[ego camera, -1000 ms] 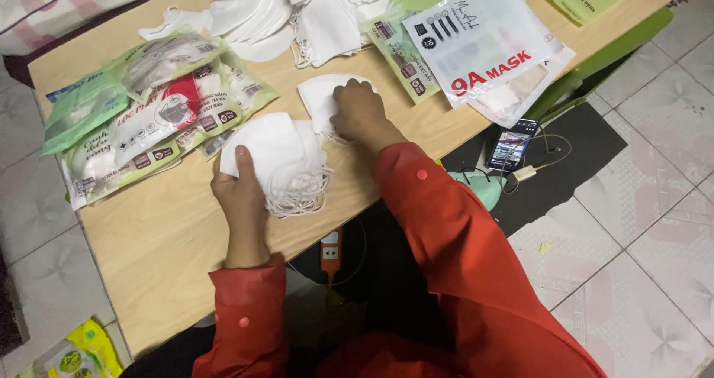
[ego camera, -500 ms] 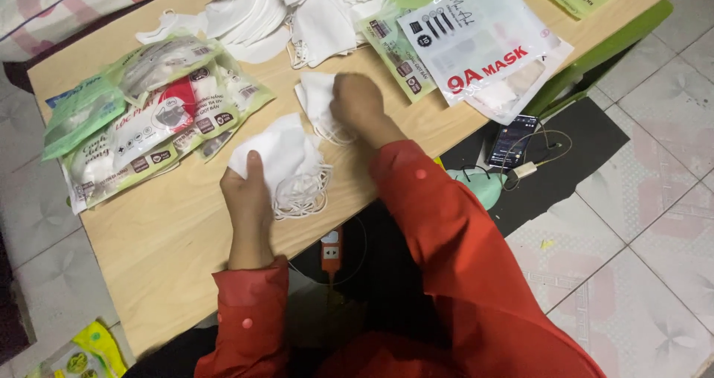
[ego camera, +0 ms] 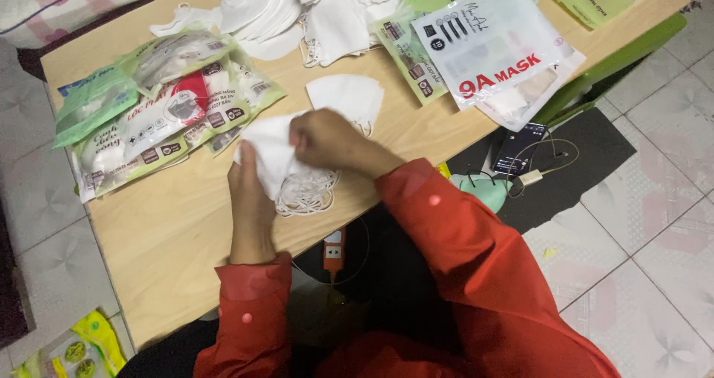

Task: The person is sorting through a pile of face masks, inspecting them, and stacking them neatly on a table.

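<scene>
My left hand (ego camera: 249, 199) holds a small stack of folded white face masks (ego camera: 271, 151) on the wooden table (ego camera: 163, 237), their ear loops (ego camera: 309, 192) bunched beside it. My right hand (ego camera: 327, 140) rests on top of the same stack, fingers closed on the uppermost mask. A single white mask (ego camera: 346, 95) lies flat on the table just beyond my right hand. Both arms wear red sleeves.
Green packaged mask bags (ego camera: 149, 110) lie at the table's left. A loose pile of white masks (ego camera: 297, 10) sits at the far edge, with larger clear mask packs (ego camera: 491, 43) to the right. A phone with cable (ego camera: 520, 147) and an orange power strip (ego camera: 334, 250) lie on the floor.
My right hand has moved left from the single mask on the table onto the stack in my left hand. The left hand has lifted the stack slightly.
</scene>
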